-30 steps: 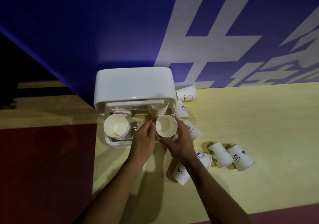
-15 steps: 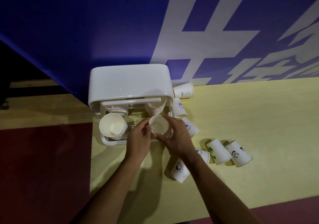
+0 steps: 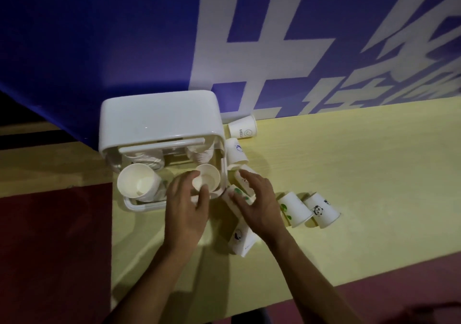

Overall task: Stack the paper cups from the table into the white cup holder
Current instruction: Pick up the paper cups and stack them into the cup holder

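The white cup holder point(image 3: 159, 121) stands at the table's back left. A stack of paper cups point(image 3: 136, 182) fills its left slot. A single paper cup point(image 3: 209, 177) sits in its right slot, and my left hand point(image 3: 185, 206) pinches that cup's near rim. Just right of the holder, my right hand point(image 3: 254, 201) curls over a lying cup with a green print point(image 3: 237, 194), thumb on one side and fingers on the other. More cups lie on the table: a HELLO cup point(image 3: 243, 130), a blue-logo cup point(image 3: 237, 151), a leaf cup point(image 3: 294, 209), a panda cup point(image 3: 323, 210) and another blue-logo cup point(image 3: 240, 239).
A blue banner with large white characters point(image 3: 249, 49) rises right behind the holder. The yellow table point(image 3: 361, 161) stretches away to the right, and its left edge runs just left of the holder. Dark red floor point(image 3: 50, 249) lies to the left.
The cup both hands held has gone down into the holder's right slot. My right hand has let go of it and moved right onto a cup lying on the table.
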